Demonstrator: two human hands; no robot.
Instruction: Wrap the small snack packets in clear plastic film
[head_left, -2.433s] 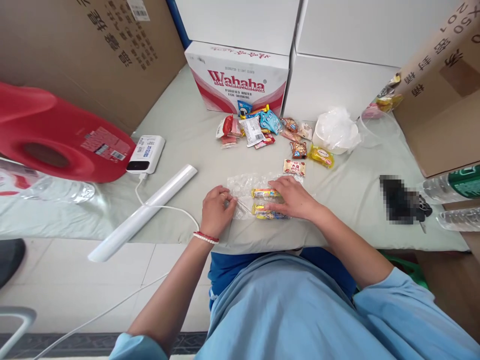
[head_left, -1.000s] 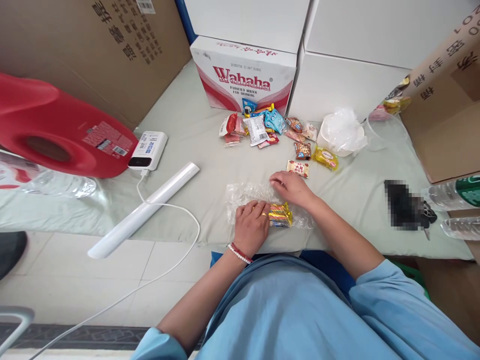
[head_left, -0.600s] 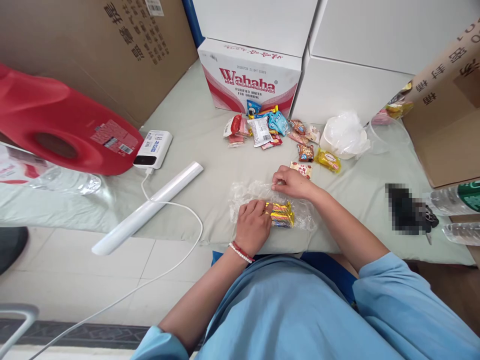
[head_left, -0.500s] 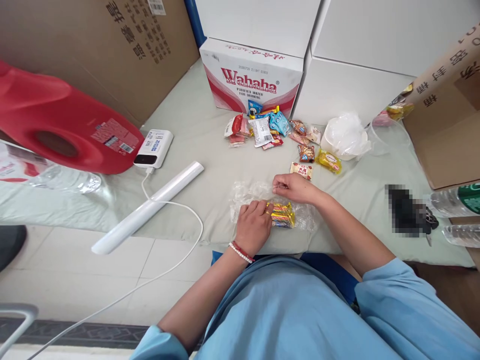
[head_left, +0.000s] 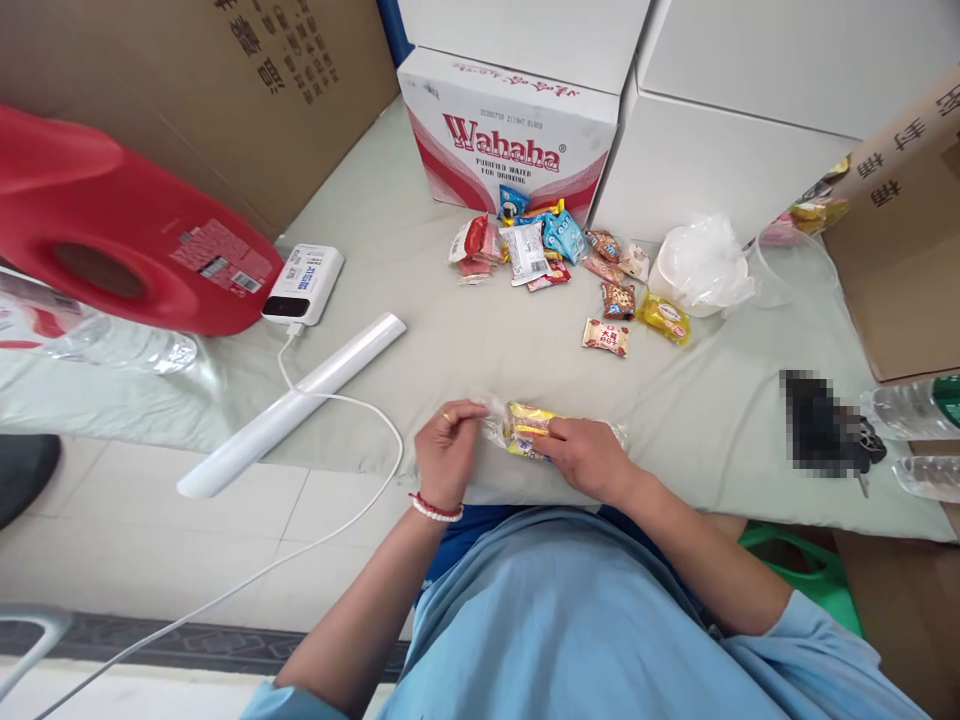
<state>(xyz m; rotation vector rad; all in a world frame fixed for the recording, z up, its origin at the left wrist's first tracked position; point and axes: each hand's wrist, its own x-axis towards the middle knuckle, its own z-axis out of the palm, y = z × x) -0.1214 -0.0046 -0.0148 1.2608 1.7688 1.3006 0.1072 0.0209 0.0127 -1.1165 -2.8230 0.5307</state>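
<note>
Yellow-wrapped snacks (head_left: 529, 418) lie on a clear plastic bag (head_left: 495, 422) near the front edge of the cloth-covered surface. My left hand (head_left: 448, 448) pinches the bag's left end between thumb and fingers. Over the right part of the yellow packs rests my right hand (head_left: 589, 455), its fingers curled down and pressing on them; its fingertips are partly hidden. Just beyond the hands lies a cream-coloured wrapped snack (head_left: 606, 338). A brown packet (head_left: 618, 300) and a yellow packet (head_left: 665, 317) sit behind it.
Mixed snack packets (head_left: 529, 252) lie before a Wahaha carton (head_left: 517, 135). A white bowl with plastic (head_left: 701, 268) stands right of them. Leftward are a white tube (head_left: 292, 405), a cabled white device (head_left: 304, 285) and a red jug (head_left: 142, 230). Bottles (head_left: 911, 410) lie far right.
My left hand has moved left off the yellow packs to the bag's left end. My right hand has come down onto the packs. The plastic now lies folded closer around them.
</note>
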